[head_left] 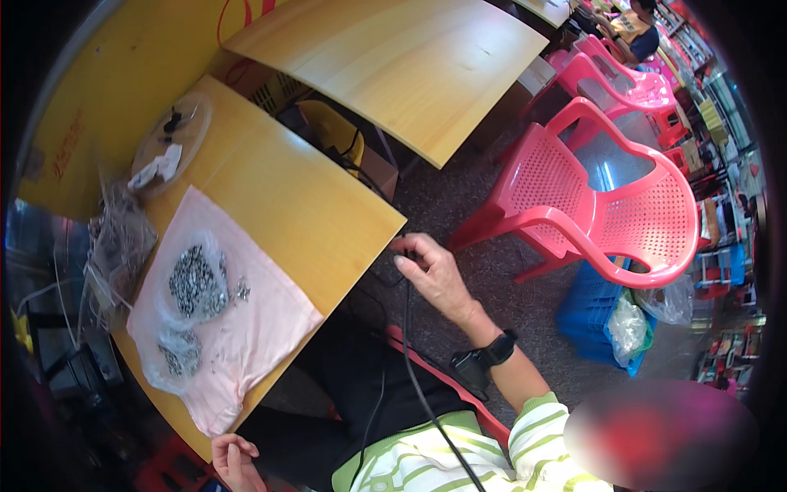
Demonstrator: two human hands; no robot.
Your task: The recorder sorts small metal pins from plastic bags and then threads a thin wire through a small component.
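Note:
My right hand (428,269) is at the near corner of a light wooden table (311,205), its fingers closed on a thin black cable (414,369) that runs down across my lap. A black band sits on that wrist. My left hand (234,461) is at the bottom edge, fingers curled with nothing visible in them, just below the hanging end of a pink cloth (246,328). On the cloth lie clear plastic bags of small grey metal parts (195,283), with a few loose pieces beside them.
A round clear dish (170,135) with black bits and a white rag stands at the table's far end, beside a heap of clear bags (119,246). A second wooden table (393,57) is behind. Pink plastic chairs (607,197) and a blue crate (594,316) stand on the right.

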